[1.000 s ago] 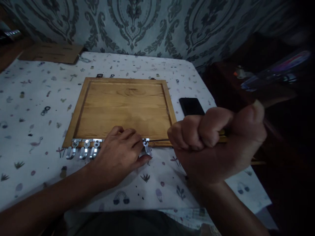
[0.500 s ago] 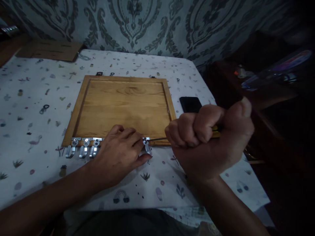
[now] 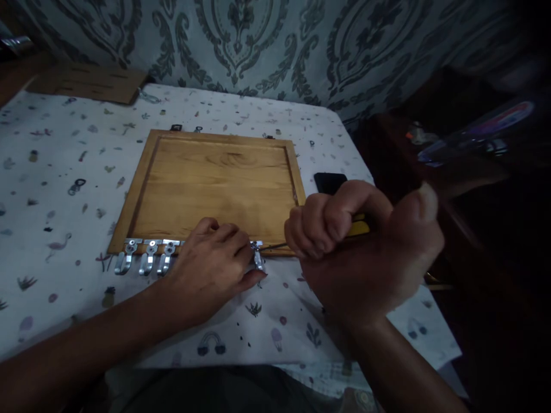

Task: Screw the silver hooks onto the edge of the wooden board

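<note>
A framed wooden board (image 3: 219, 183) lies flat on the table, with several metal hooks (image 3: 150, 258) in a row along its near edge. My left hand (image 3: 210, 269) rests over that edge, fingers curled, its thumb and fingertips against the rightmost visible metal hook (image 3: 259, 261). Part of the row is hidden beneath this hand. Wrapped in a fist, my right hand (image 3: 365, 258) grips the yellow-and-black handle of a screwdriver (image 3: 360, 228). The thin shaft slants left, its tip at the screw spot of the hook by my left thumb.
A dark phone-like slab (image 3: 329, 182) lies right of the board. Flat cardboard (image 3: 88, 83) sits at the far left of the patterned tablecloth (image 3: 73, 206). Beyond the table's right edge stands a dark surface with a clear plastic item (image 3: 477, 133) on it.
My right fist has turned slightly, showing more of the yellow handle. My left hand stays on the hook, and the screwdriver tip remains at it.
</note>
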Demonstrator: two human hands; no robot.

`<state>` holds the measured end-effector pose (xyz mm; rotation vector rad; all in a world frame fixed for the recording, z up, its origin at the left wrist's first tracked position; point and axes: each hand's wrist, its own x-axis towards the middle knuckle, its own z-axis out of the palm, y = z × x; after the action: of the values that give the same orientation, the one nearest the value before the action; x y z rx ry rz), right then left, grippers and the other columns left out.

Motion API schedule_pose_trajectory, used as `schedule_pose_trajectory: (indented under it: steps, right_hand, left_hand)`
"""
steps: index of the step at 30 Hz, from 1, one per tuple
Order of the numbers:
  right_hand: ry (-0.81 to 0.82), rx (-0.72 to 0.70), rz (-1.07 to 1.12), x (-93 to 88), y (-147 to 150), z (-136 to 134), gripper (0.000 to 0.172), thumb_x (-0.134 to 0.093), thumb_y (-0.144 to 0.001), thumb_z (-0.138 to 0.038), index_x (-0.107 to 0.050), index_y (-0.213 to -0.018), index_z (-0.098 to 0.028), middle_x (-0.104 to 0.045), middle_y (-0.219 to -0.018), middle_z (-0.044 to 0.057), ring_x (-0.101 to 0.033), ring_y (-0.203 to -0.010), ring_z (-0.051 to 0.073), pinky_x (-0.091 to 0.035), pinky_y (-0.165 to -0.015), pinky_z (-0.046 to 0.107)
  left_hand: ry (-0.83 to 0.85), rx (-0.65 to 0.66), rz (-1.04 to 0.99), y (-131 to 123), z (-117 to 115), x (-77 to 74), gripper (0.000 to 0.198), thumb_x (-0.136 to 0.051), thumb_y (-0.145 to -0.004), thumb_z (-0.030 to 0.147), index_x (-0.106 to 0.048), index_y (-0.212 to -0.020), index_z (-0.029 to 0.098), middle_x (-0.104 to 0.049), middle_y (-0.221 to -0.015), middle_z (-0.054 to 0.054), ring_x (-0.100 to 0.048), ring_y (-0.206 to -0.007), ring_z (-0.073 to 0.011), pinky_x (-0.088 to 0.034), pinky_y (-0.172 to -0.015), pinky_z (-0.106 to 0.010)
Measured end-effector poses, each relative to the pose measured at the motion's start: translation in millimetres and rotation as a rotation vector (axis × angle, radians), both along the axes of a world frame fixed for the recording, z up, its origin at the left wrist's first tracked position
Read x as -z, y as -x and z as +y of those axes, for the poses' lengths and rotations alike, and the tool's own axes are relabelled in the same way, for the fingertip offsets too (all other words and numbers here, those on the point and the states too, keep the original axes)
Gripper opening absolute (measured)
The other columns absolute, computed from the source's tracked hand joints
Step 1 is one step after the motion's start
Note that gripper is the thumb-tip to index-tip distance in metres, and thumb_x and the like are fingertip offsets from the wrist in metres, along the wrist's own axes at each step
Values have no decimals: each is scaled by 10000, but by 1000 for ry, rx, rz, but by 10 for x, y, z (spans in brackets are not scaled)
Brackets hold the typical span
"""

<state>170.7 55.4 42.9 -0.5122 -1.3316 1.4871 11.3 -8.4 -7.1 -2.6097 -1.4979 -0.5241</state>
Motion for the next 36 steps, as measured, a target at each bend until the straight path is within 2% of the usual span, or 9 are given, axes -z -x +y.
schedule_pose_trajectory:
  steps: [5, 9, 11, 15, 19, 22, 27, 31, 36]
  right_hand:
    - [-39, 20, 12, 69, -23, -9, 246, -607, -922, -368, -679, -740, -219, -529, -657, 7, -513, -599, 159, -484, -609, 330]
    - [-216, 87, -236, 55, -135, 6, 217, -607, -963, -379, -770, -917, -242, -661, -934, 48, -615, -956, 206, -497, -933, 375]
    - [-325, 116, -369, 8, -193, 9, 202, -656, -941, -420, -789, -932, -268, -684, -996, 46, -608, -1083, 219, -484, -1002, 375]
    - [-418, 166, -447, -81, -232, -8, 123, -789, -841, -399, -783, -876, -281, -708, -910, 19, -652, -936, 187, -551, -819, 321]
    - [-340, 144, -481, -108, -237, -39, 79, -808, -826, -318, -756, -860, -270, -725, -791, 9, -679, -739, 174, -566, -648, 297]
    - [-250, 95, -500, -129, -292, -60, 114, -763, -862, -331, -756, -970, -294, -742, -853, 12, -635, -603, 144, -539, -519, 273]
    - [-188, 49, -506, -133, -388, -82, 250, -645, -953, -310, -749, -1180, -332, -732, -986, 28, -629, -528, 110, -573, -519, 298]
    - [-201, 133, -436, -71, -359, -84, 157, -787, -842, -288, -786, -999, -279, -762, -1032, 35, -618, -492, 102, -536, -407, 265]
    - [-166, 131, -330, -36, -302, -95, 183, -866, -754, -272, -717, -857, -251, -795, -869, 9, -591, -422, 100, -506, -347, 219]
  left_hand:
    - [0, -2, 7, -9, 3, 4, 283, -713, -909, 415, -719, -803, 153, -694, -806, -10, -652, -821, -220, -372, -757, -409]
    - [7, -5, -6, -11, 2, 19, 274, -721, -903, 417, -717, -797, 165, -693, -814, -9, -645, -836, -222, -368, -769, -411]
    - [-9, -1, -16, -12, 3, 25, 271, -702, -919, 410, -718, -796, 168, -694, -813, -10, -640, -833, -219, -367, -771, -409]
    - [-15, 3, -20, -8, 4, 30, 276, -679, -936, 413, -724, -808, 172, -698, -813, -21, -632, -829, -220, -363, -765, -398]
    - [8, 1, -11, -6, 2, 37, 282, -693, -925, 430, -726, -823, 169, -687, -807, -17, -632, -829, -225, -361, -778, -405]
    - [15, -6, -3, -9, 4, 38, 292, -683, -932, 442, -728, -833, 171, -688, -815, -16, -632, -838, -224, -361, -787, -409]
    - [-11, -9, 7, -11, 10, 30, 315, -698, -920, 456, -717, -784, 172, -682, -786, -20, -635, -825, -214, -361, -775, -395]
    - [-29, -13, 14, -12, 10, 29, 301, -730, -895, 454, -720, -795, 171, -687, -791, -15, -635, -814, -205, -369, -767, -387]
    - [-11, -14, 27, -11, 9, 39, 307, -682, -931, 449, -714, -798, 173, -696, -793, -23, -630, -805, -205, -378, -765, -386]
